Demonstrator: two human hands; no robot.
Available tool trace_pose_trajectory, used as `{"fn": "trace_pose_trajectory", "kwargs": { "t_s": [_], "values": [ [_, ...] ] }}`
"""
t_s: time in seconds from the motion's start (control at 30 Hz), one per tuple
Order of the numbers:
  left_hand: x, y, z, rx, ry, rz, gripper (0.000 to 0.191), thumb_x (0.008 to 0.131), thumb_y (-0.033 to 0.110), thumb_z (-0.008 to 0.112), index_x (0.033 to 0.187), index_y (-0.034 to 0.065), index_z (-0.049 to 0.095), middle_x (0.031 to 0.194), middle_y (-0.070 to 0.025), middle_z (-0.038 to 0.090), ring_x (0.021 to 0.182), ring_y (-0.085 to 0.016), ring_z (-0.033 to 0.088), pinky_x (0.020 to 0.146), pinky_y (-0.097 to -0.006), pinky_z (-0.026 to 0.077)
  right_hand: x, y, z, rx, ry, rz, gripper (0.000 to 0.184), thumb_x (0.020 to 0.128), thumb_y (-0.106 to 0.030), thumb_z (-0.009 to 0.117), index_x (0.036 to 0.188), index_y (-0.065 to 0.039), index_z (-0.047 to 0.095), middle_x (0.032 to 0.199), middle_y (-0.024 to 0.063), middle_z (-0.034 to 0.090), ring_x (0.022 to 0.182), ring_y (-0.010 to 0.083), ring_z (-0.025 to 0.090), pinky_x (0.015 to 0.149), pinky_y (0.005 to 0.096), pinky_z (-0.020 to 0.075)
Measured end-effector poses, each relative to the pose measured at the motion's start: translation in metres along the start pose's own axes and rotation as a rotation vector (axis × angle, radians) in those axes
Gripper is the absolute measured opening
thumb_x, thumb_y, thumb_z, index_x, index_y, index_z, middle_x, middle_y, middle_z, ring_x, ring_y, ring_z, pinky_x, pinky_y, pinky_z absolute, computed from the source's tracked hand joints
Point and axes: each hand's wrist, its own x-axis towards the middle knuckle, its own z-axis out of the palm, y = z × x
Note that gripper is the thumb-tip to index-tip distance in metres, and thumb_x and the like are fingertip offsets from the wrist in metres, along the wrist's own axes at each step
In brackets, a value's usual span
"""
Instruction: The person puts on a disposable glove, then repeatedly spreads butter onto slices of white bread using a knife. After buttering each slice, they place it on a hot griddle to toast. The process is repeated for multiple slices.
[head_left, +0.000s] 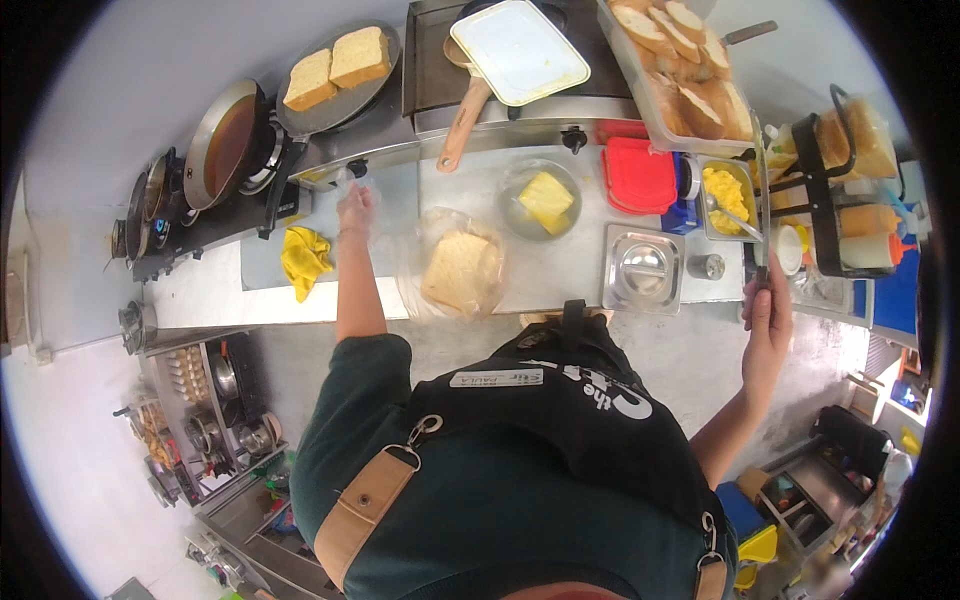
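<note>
My right hand (768, 309), off to the right of the counter, grips a long-bladed knife (766, 187) by its dark handle, the blade pointing away from me. Clear thin plastic, perhaps a loose glove, surrounds my left hand (355, 210). That hand is over the grey board (390, 202), near a stove knob, its fingers curled; whether they hold anything is hidden. Below it lies a crumpled yellow cloth (306, 262). Between my arms are sliced bread in a clear plastic bag (463, 271) and a round dish (517, 222) with a yellow block, apparently butter.
Two thick bread slices (360, 57) sit in a pan beside a pan of brown liquid (231, 142). A wooden-handled pan (466, 120) is partly under a white lid (521, 52). Rightward stand a bread tub (739, 127), red lids (639, 176), scrambled egg (724, 196) and a lidded steel container (643, 268).
</note>
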Motion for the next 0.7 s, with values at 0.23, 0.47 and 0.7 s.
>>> {"fn": "trace_pose_trajectory", "kwargs": {
  "t_s": [0.23,0.47,0.7],
  "values": [
    [0.024,-0.001,0.002,1.313,0.113,0.566,0.018,0.094,0.017,0.056,0.103,0.0030,0.061,0.093,-0.0107,0.062,0.081,-0.025,0.058,0.070,-0.0395,0.048,-0.018,-0.009,-0.005,-0.032,0.010,0.079,0.041,0.101,-0.015,0.049,0.142,-0.010,0.052,0.091,-0.0018,0.052,0.074,0.0067,0.042,0.065,0.0205,0.0375],
    [0.023,0.019,-0.016,1.620,-0.304,0.227,0.037,0.097,0.025,0.044,0.126,0.0024,0.047,0.126,-0.0151,0.045,0.114,-0.023,0.043,0.094,-0.0407,0.036,-0.015,0.020,-0.002,0.329,-0.071,0.094,0.040,0.102,-0.017,0.048,0.141,-0.012,0.052,0.086,-0.0030,0.054,0.067,0.0040,0.043,0.058,0.0190,0.0370],
    [-0.044,0.071,-0.100,1.720,-0.649,-0.162,0.056,0.100,0.032,0.034,0.147,0.0009,0.035,0.153,-0.0193,0.032,0.142,-0.023,0.032,0.116,-0.0420,0.026,0.025,0.108,-0.014,0.085,0.286,0.233,0.043,0.102,-0.025,0.050,0.143,-0.014,0.049,0.084,-0.0029,0.056,0.060,0.0034,0.043,0.052,0.0180,0.0365]
  ]
}}
